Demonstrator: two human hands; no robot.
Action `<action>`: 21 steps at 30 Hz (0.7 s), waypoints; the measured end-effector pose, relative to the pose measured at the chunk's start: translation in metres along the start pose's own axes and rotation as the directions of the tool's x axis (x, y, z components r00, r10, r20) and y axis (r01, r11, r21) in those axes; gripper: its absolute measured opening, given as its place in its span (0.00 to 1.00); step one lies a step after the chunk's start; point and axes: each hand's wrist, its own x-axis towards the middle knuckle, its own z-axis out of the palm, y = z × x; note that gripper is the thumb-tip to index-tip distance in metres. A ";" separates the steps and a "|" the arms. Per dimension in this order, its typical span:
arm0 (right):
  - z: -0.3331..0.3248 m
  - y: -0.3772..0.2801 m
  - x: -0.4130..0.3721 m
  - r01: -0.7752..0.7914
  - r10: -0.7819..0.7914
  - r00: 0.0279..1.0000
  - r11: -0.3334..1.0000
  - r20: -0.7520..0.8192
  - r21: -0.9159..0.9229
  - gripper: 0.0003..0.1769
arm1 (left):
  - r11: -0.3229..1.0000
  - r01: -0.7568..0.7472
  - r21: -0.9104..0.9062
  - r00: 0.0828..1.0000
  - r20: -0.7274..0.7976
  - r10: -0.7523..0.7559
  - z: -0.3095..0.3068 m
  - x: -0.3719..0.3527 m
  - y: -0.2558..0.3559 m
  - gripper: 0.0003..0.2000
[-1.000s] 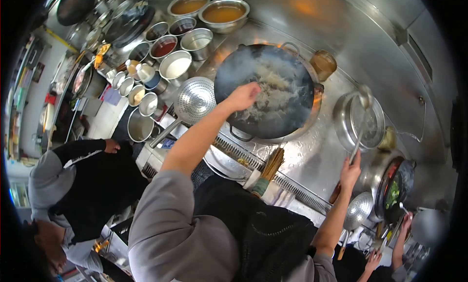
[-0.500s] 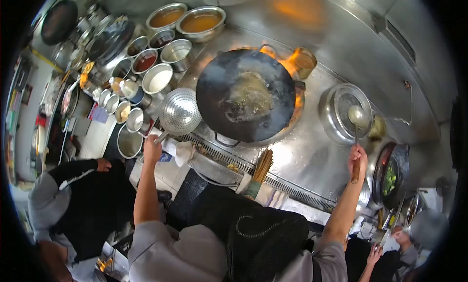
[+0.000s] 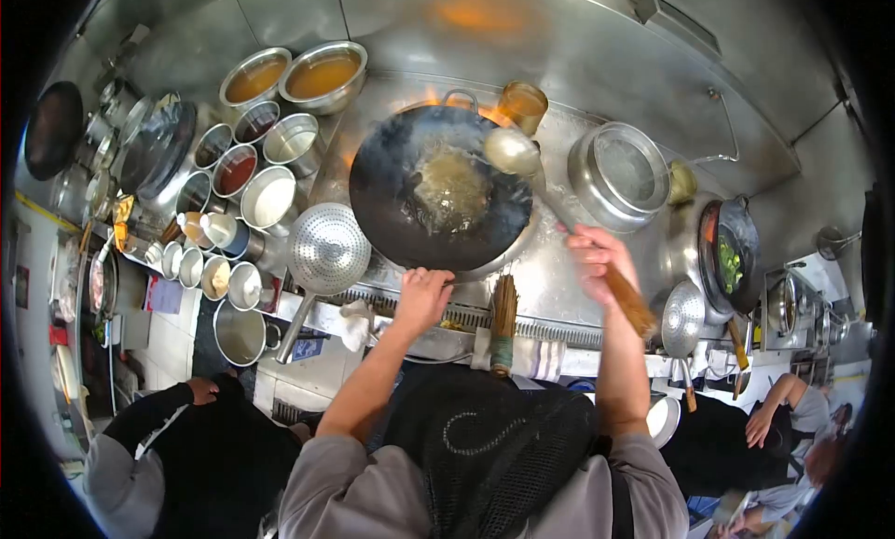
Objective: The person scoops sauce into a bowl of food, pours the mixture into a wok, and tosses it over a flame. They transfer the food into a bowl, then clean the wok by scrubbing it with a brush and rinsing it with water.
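a steel surface point(image 3: 545, 283) in a cramped kitchen carries the wok point(image 3: 392, 203) over flame, with sauce bowls point(image 3: 270, 196) to its left. the left hand point(image 3: 424, 295) grips the wok's near edge. the right hand point(image 3: 597, 259) is clamped on the ladle point(image 3: 511, 151), whose bowl hangs over the wok.

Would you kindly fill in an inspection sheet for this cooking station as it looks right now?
Surface: stainless steel range top, shiny, with flame reflections on the back wall.
Job's things: black round wok with pale food inside, flames at its far rim; steel ladle with wooden handle, its bowl over the wok.
Clutter: perforated steel strainer, round steel seasoning bowls, large steel pot, bamboo brush, white cloth.
Grips: left hand closed at the wok's near rim; right hand closed on the ladle handle.
Cables: nothing seen.
Surroundings: second wok with greens; person in black sleeves at the left, another person at the right.
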 end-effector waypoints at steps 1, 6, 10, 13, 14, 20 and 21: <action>-0.005 0.013 0.019 -0.020 0.021 0.999 0.999 0.039 -0.037 0.13 | 1.000 -0.007 0.002 1.000 0.001 0.007 0.000 0.003 0.000 0.13; -0.037 0.091 0.115 0.000 0.006 0.999 0.985 0.037 -0.174 0.08 | 0.978 0.147 -0.149 0.984 0.119 -0.130 -0.013 0.001 0.008 0.32; -0.001 0.150 0.139 0.047 -0.233 0.937 0.822 -0.261 -0.568 0.10 | 0.935 -0.117 -0.335 0.960 -0.278 0.021 -0.069 0.010 0.054 0.36; -0.025 0.166 0.126 0.106 -0.294 0.939 0.742 -0.179 -0.662 0.21 | 0.867 -0.119 -0.484 0.981 -0.194 0.026 -0.076 0.004 0.045 0.32; -0.026 0.167 0.112 0.114 -0.407 0.900 0.566 -0.156 -0.817 0.24 | 0.840 -0.108 -0.532 0.984 -0.175 0.016 -0.088 0.007 0.043 0.25; -0.194 0.217 0.031 -0.610 -0.801 0.591 -0.368 -0.094 -0.702 0.36 | 0.504 -0.188 -0.843 0.772 -0.444 -0.454 -0.153 0.024 -0.032 0.09; -0.210 0.218 0.026 -0.657 -0.807 0.552 -0.268 -0.208 -0.704 0.37 | 0.453 -0.211 -0.866 0.737 -0.445 -0.508 -0.163 0.026 -0.050 0.08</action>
